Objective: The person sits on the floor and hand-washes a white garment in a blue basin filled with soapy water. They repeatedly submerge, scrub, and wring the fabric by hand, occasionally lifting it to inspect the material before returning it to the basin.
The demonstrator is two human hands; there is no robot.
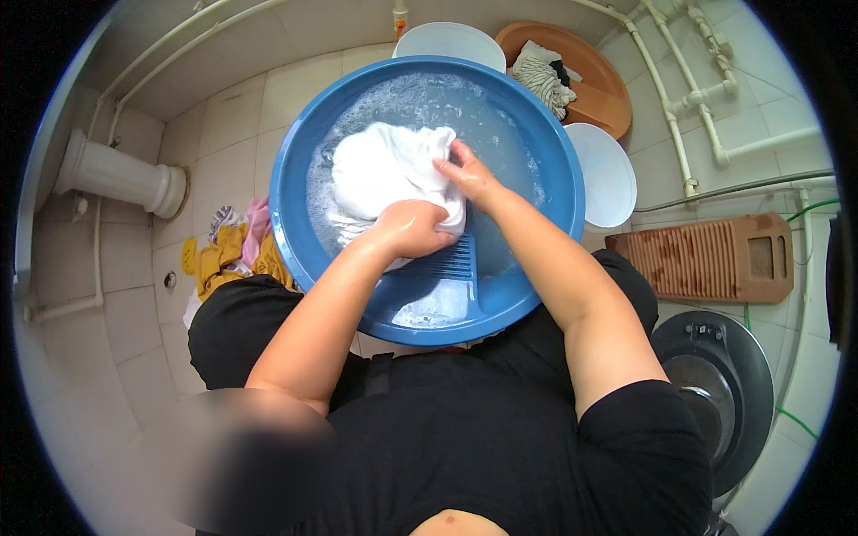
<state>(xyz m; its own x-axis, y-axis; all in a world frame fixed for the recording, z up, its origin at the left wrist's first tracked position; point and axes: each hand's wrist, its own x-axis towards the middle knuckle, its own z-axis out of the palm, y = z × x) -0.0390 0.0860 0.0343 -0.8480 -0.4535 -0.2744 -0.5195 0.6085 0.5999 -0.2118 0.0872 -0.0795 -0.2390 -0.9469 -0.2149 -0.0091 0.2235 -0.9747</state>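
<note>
A wet white cloth (pixel 380 165), bunched up, lies partly in the soapy water of a large blue basin (pixel 293 188). My left hand (pixel 413 229) grips its near edge, the fingers curled into the fabric. At the cloth's right edge, my right hand (pixel 469 174) pinches a fold between thumb and fingers. Just below the cloth, a ribbed washboard (pixel 442 266) is moulded into the basin's near side; the cloth covers part of it. What kind of garment the cloth is, I cannot tell.
Left of the basin lies a pile of coloured clothes (pixel 223 259). Behind it stand a white bucket (pixel 451 43) and a brown basin (pixel 612 103) holding striped cloth (pixel 541 79). To the right are a white basin (pixel 608 179), a brown washboard (pixel 706 259) and a round black appliance (pixel 751 375).
</note>
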